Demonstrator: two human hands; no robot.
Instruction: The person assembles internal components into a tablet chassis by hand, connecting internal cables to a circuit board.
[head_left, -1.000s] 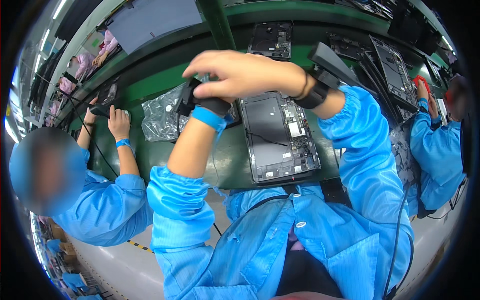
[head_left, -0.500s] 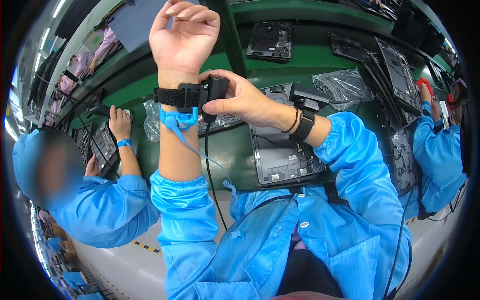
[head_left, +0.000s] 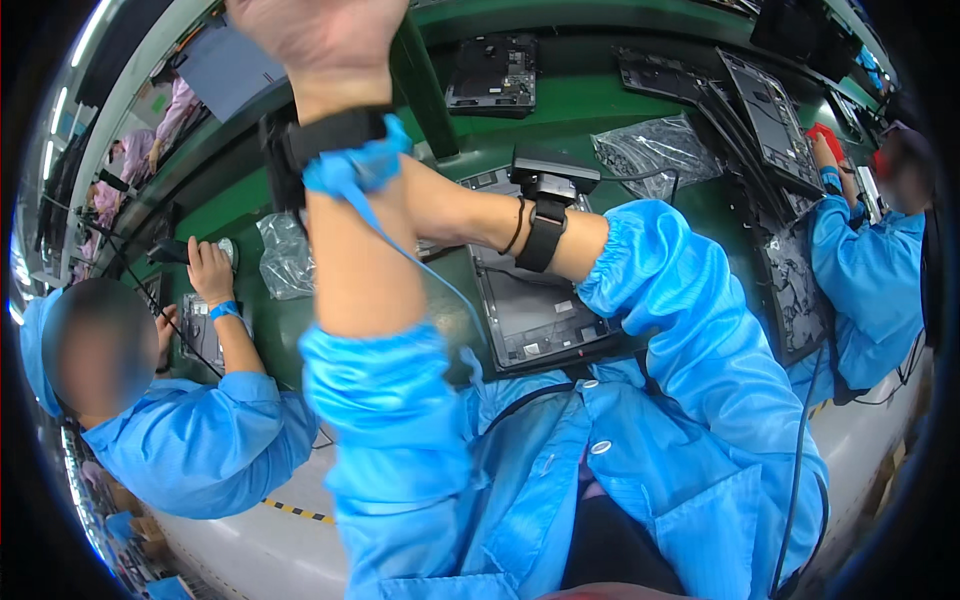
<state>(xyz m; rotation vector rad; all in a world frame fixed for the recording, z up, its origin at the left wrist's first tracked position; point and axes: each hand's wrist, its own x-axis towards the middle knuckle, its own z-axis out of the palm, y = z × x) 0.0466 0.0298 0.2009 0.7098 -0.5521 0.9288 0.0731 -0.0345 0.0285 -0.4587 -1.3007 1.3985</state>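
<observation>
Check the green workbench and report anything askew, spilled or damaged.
Dark, flat rectangular device casings at the right lean askew, overlapping at uneven angles instead of lying squarely stacked. Left of them, a crumpled clear plastic bag lies loose. No spill shows; damage is hard to judge.

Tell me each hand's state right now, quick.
Left hand: fingers cut off by the top edge; open or closed cannot be told.
Right hand: mostly hidden behind the left forearm; cannot be told.
</observation>
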